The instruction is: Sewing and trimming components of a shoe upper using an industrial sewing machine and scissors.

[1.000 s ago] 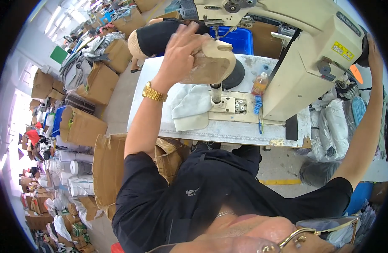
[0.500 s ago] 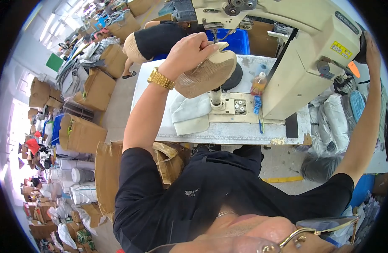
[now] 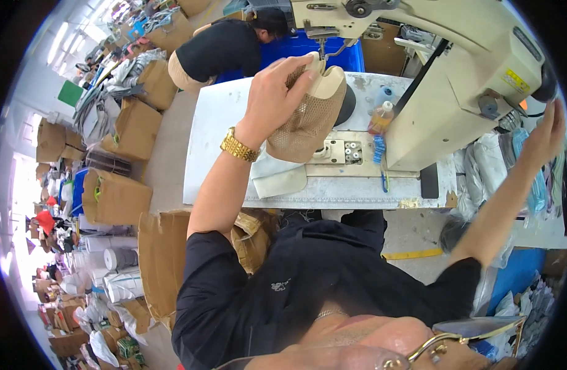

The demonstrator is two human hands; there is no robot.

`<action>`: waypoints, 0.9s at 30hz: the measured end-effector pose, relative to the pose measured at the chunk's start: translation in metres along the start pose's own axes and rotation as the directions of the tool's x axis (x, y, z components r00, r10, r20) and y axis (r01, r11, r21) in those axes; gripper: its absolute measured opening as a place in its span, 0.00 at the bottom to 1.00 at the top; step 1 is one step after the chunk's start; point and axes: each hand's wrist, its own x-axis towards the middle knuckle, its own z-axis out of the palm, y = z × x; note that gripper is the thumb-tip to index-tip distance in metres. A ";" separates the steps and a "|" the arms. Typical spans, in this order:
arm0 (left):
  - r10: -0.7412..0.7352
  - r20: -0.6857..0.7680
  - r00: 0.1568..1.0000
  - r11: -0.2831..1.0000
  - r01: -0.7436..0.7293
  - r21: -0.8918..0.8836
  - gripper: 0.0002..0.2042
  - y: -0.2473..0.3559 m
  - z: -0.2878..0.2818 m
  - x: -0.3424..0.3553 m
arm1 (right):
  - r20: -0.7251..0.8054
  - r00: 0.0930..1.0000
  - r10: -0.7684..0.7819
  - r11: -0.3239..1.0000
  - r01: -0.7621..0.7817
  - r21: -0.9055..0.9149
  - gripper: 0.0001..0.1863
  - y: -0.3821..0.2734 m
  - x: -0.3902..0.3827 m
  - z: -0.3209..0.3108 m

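My left hand [image 3: 277, 92], with a gold watch on the wrist, pinches a tan mesh shoe upper [image 3: 308, 126] with a cream edge. The upper's top edge is right under the needle area of a cream post-bed sewing machine [image 3: 428, 102]. The mesh hangs down over the machine's post and hides most of it. My right hand [image 3: 545, 132] is at the far right, just below the black handwheel [image 3: 545, 83], its fingers stretched out and holding nothing. Flat pale pieces [image 3: 280, 179] lie on the white table [image 3: 219, 142] beneath the upper.
A small bottle of amber liquid [image 3: 380, 118] and blue-handled thread snips [image 3: 383, 176] are beside the machine's base. A person in black [image 3: 219, 49] bends over a blue bin [image 3: 354, 58] behind the table. Cardboard boxes [image 3: 120, 197] crowd the left; wrapped bundles [image 3: 490, 163] lie right.
My right hand has come down off the handwheel. My left hand has turned the upper more upright, so its mesh hangs lower over the post. The person behind has shifted, head now in view.
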 end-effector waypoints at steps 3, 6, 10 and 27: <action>0.099 0.021 0.995 0.995 -0.099 0.023 0.14 -0.005 0.004 0.010 | 0.218 0.948 0.232 0.791 -0.314 0.525 0.15 -0.060 -0.113 0.026; 0.112 0.007 0.994 0.992 -0.111 -0.056 0.14 -0.008 -0.001 0.009 | 0.627 0.779 -0.003 0.631 -0.485 0.605 0.15 -0.130 -0.180 0.081; 0.071 0.001 0.997 0.995 -0.071 -0.066 0.14 0.004 0.002 0.006 | 0.696 0.717 0.045 0.553 -0.598 0.580 0.19 -0.157 -0.189 0.144; -0.021 -0.073 0.997 0.998 0.026 0.064 0.13 0.032 0.007 -0.007 | 0.858 0.512 0.048 0.397 -0.798 0.454 0.17 -0.142 -0.220 0.155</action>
